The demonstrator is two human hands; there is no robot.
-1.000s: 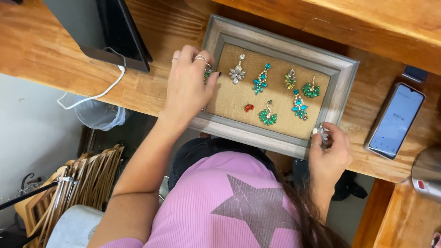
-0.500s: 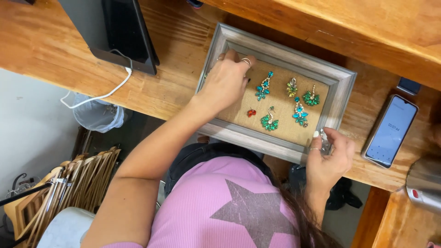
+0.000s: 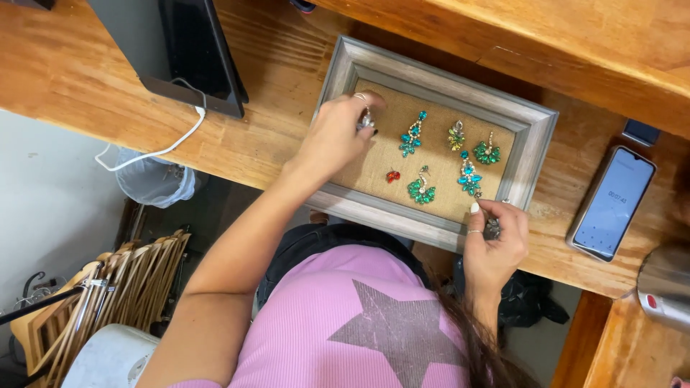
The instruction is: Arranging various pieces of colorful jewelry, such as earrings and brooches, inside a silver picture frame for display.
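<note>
Seen from above, a wooden desk (image 3: 86, 79) runs across the picture. At far left a dark tablet (image 3: 183, 50) stands on it, a white cable (image 3: 154, 147) trailing from its lower edge; below the desk edge sit a small bin (image 3: 154, 179) and wooden hangers (image 3: 122, 287). In the middle lies a grey picture frame (image 3: 535, 140) with a burlap panel holding jewelled earrings: a teal earring (image 3: 412, 134), a small red one (image 3: 392, 175), a green one (image 3: 420, 189) and others. The left hand (image 3: 334, 140) pinches a silver earring (image 3: 366, 121) over the panel's upper left. The right hand (image 3: 496, 241) grips a small sparkly piece (image 3: 493, 228) at the frame's lower right corner. A phone (image 3: 612, 203) lies right of the frame.
</note>
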